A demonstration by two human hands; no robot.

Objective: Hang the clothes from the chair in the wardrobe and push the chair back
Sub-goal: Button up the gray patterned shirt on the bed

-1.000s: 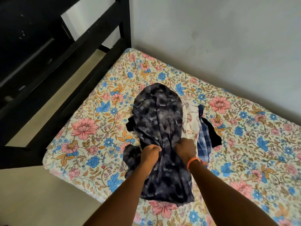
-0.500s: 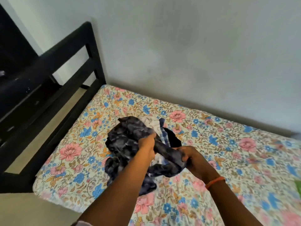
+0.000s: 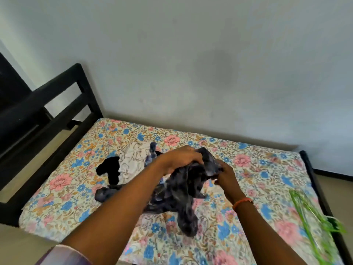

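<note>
From the head camera I see a bed with a floral sheet [image 3: 248, 178] in pink, blue and orange on cream, set against a pale grey wall [image 3: 191, 64], with a black wooden bed frame [image 3: 63, 104] rising at the far left. Near the middle of the sheet my left hand [image 3: 181, 159] has its fingers curled over the top of a dark grey mottled fabric garment [image 3: 183, 197], gripping a bunched fold of it. My right hand [image 3: 225, 175], which wears an orange band [image 3: 242, 202] at the wrist, pinches the same garment at its right edge, so both hands hold it raised a little while its lower part trails onto the sheet toward me. To the left of the hands, farther away, the rest of the clothes lie in a loose heap: a cream patterned cloth [image 3: 131, 159], a small black fabric piece [image 3: 109, 170] at its left side, and a blue checked cloth [image 3: 151, 155] partly hidden behind my left hand. At the near right edge of the bed lie bright green plastic hangers [image 3: 313, 220], blurred, well apart from the garment.
</note>
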